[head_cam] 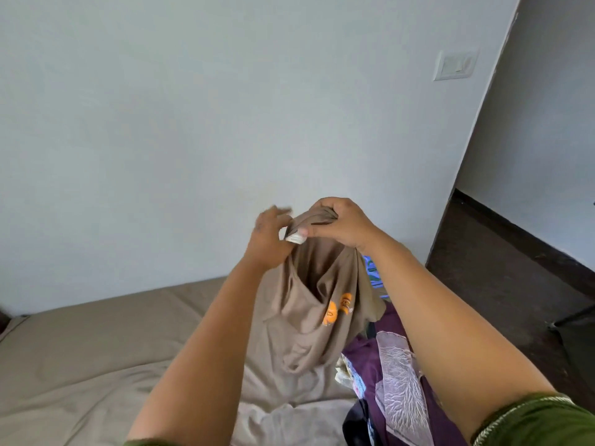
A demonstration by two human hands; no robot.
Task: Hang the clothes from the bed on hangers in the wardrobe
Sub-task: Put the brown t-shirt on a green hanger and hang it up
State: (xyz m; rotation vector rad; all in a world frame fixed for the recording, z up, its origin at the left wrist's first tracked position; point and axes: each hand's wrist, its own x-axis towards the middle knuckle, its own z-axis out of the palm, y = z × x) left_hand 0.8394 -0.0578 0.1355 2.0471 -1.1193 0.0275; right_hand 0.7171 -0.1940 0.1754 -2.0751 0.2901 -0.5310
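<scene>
A beige t-shirt with an orange print hangs in front of me above the bed. My right hand grips the bunched collar at the top. My left hand is at the collar's left side, blurred, its fingers touching the cloth near a white label. The shirt's lower part lies on the mattress. A purple garment with a pale lace panel sits on the bed to the right, among other clothes. No hanger or wardrobe is in view.
A pale wall stands right behind the bed. A light switch is on the wall at the upper right. A doorway with dark floor opens to the right.
</scene>
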